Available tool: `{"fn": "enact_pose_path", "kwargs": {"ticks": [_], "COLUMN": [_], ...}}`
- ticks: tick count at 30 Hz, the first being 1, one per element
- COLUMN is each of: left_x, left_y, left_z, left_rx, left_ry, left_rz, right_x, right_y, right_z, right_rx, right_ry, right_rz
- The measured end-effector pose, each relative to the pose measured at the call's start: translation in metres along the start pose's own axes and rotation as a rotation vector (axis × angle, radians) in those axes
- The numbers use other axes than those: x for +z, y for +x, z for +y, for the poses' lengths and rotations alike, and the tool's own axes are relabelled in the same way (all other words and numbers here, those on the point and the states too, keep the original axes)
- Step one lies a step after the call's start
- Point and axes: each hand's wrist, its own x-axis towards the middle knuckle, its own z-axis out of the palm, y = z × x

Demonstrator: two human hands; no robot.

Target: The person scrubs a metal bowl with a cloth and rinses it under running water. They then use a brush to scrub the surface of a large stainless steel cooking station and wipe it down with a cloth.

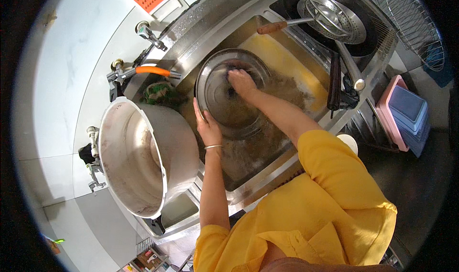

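Observation:
A round metal basin (215,103) is tilted in the sink, its lower part sitting in murky water. My left hand (208,126) grips its near left rim, fingers outside and thumb over the edge; a bangle circles the wrist. Inside the basin, my right hand (244,82) presses on the inner surface with curled fingers. Dark patches show around those fingertips, but whether they are a scrubbing pad or shadow I cannot tell. Brownish water (247,164) covers the sink's floor, and a yellowish flat area (287,64) shows at the far right of it.
A big aluminium pot (179,146) lies tipped at left, mouth facing left. Behind stand a tap with an orange hose (152,70) and another tap (152,37). A green scrubbing cloth (159,92) sits behind the pot. Pans with a strainer (353,30) rest at upper right, beyond them plastic baskets (407,109).

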Motion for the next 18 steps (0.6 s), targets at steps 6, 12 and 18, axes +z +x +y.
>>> {"fn": "enact_pose_path", "kwargs": {"ticks": [6, 12, 18], "left_x": [0.005, 0.006, 0.007], "left_y": [0.006, 0.006, 0.009], "left_z": [-0.004, -0.003, -0.027], "left_rx": [0.151, 0.046, -0.116], "left_ry": [0.090, -0.081, -0.379], "left_rz": [0.073, 0.067, 0.076], "right_x": [-0.020, -0.007, -0.112], "right_y": [-0.047, -0.052, -0.112], "right_z": [-0.033, -0.090, -0.086], "right_rx": [-0.090, 0.067, 0.002], "right_ry": [0.006, 1.356, 1.237], "right_rz": [-0.950, -0.510, -0.116]}}
